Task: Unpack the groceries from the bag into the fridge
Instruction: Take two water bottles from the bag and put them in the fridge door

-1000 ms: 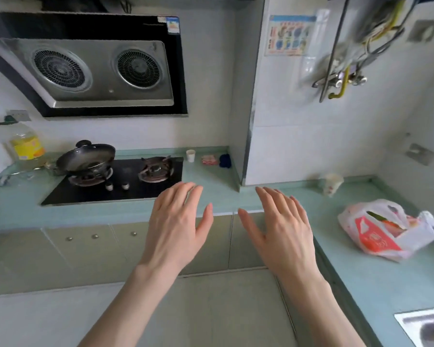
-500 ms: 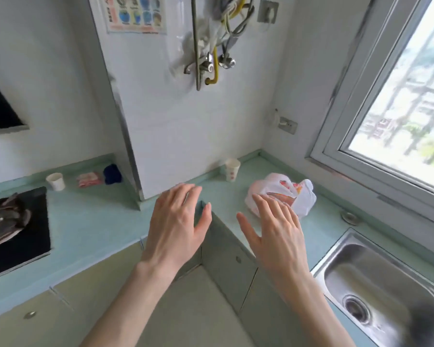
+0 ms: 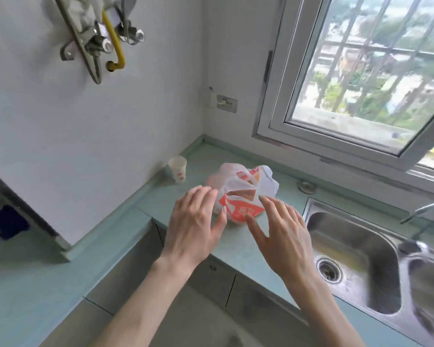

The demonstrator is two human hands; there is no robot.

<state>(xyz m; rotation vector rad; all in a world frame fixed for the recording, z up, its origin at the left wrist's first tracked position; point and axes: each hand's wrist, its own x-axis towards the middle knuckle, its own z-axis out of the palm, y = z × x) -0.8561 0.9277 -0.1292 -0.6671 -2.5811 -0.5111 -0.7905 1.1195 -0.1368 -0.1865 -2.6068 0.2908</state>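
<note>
Nearest the camera, two bare forearms reach forward over the pale green countertop [image 3: 125,236], each ending in a hand with its fingers straight and spread, holding nothing. Left hand [image 3: 194,227] and right hand [image 3: 283,236] sit side by side with a gap between them, palms down, pointing at the one task object in view: a crumpled white plastic grocery bag with orange-red print [image 3: 243,194]. It rests on the counter just beyond the fingertips, between the two hands and slightly ahead of them. The left fingertips look to be at the bag's left flank, possibly brushing it; contact cannot be confirmed. The right index finger lies over the bag's lower right edge. Both hands seem about equally near, so a two-handed grasp looks likely. The bag's longer side appears to run from near left to far right, its bunched top and handle openings toward the window. Its contents are hidden apart from an orange patch showing through a gap.

Right of the hands sits one stainless steel sink basin [image 3: 356,261]. Beyond the bag to the left stands one small white paper cup [image 3: 178,169], upright against the white wall. Farther back is one open window with bars [image 3: 376,71]. No fridge is in view.
</note>
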